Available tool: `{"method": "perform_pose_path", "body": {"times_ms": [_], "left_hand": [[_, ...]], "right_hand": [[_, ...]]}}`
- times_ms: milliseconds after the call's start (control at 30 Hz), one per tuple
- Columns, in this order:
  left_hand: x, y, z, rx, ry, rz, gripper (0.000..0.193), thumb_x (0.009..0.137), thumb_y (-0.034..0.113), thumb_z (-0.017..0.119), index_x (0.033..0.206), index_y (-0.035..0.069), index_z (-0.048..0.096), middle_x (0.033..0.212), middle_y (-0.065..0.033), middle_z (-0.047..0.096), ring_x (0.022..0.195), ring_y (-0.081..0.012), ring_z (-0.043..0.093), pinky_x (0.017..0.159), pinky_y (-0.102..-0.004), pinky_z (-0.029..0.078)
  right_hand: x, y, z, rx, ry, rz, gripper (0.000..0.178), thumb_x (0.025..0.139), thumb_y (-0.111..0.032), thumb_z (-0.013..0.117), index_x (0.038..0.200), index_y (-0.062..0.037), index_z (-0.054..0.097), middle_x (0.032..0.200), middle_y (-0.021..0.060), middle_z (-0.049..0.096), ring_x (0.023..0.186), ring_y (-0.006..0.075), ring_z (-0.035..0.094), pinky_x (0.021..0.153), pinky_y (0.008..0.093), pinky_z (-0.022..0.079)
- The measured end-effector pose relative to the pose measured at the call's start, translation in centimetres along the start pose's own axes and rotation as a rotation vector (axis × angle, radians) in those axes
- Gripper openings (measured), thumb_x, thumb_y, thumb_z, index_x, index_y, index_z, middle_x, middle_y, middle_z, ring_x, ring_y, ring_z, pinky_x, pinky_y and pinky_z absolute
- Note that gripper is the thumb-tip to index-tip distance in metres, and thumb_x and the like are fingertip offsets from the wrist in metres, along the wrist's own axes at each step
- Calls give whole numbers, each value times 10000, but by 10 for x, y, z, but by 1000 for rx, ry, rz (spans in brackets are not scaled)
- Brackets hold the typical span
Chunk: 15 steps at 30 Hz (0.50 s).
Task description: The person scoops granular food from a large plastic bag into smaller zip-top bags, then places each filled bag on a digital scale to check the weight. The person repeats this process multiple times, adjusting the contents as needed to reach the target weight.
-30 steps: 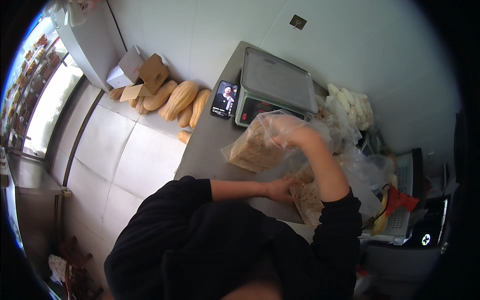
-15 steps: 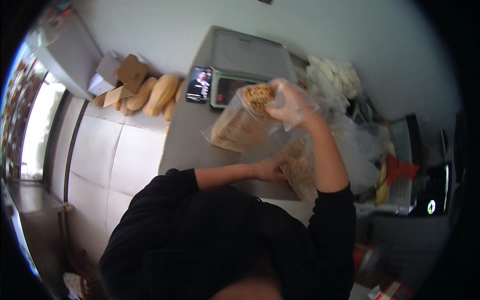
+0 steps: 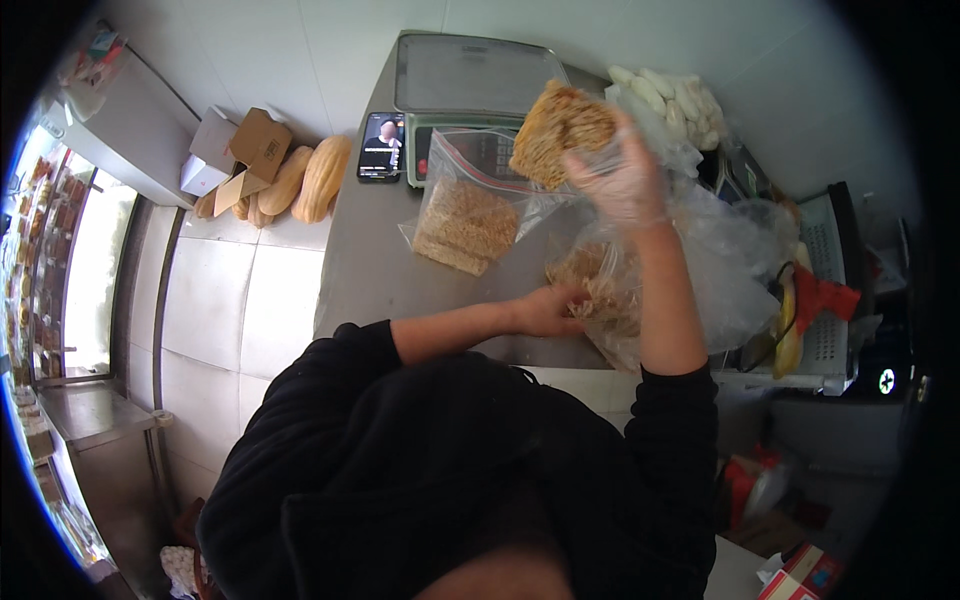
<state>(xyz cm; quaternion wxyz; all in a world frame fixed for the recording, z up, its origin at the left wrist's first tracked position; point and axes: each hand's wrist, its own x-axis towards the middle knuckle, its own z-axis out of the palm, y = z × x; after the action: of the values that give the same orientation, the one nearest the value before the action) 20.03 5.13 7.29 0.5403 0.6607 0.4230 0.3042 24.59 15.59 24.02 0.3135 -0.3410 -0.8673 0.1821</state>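
Note:
My right hand point(image 3: 625, 180), in a thin clear plastic glove, grips a golden-brown block of pressed strands point(image 3: 565, 130), which looks like a dried noodle cake. The block is raised over the right side of the scale. My left hand point(image 3: 552, 310) looks bare; its fingers are closed on the edge of a clear plastic bag point(image 3: 608, 318) holding similar brown pieces. Left of that bag, a clear zip bag with a red seal line point(image 3: 450, 160) lies with its mouth toward the scale. Inside it sits a paler block of the same kind point(image 3: 465, 222).
A flat-topped digital scale point(image 3: 475, 75) stands at the back of the grey table point(image 3: 365, 270), beside a phone point(image 3: 382, 148) showing a person. White items in plastic point(image 3: 668, 100), crumpled clear bags point(image 3: 715, 265) and a perforated crate point(image 3: 825, 230) crowd the right. Squashes point(image 3: 322, 180) and cardboard boxes point(image 3: 262, 145) line the left wall.
My right hand has moved up and to the right with the block, away from the zip bag's mouth. My left hand stays at the plastic bag. The whole view has shifted slightly.

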Motion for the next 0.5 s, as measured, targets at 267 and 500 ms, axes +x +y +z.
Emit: {"method": "perform_pose_path", "body": {"times_ms": [267, 500], "left_hand": [[-1, -7, -11, -17, -52, 89, 541, 825, 223, 672, 1297, 77, 452, 1132, -114, 584, 915, -214, 641, 784, -331, 516], [29, 7, -15, -47, 108, 61, 513, 775, 219, 693, 1197, 4, 498, 1037, -149, 595, 860, -230, 641, 734, -337, 519]], "right_hand": [[-129, 13, -159, 239, 712, 219, 568, 752, -139, 709, 1243, 29, 479, 1137, 134, 585, 1006, 207, 579, 902, 337, 458], [-286, 46, -232, 237, 1330, 713, 456, 846, -201, 646, 1206, 31, 492, 1161, 130, 537, 1036, 218, 555, 873, 325, 496]]}}
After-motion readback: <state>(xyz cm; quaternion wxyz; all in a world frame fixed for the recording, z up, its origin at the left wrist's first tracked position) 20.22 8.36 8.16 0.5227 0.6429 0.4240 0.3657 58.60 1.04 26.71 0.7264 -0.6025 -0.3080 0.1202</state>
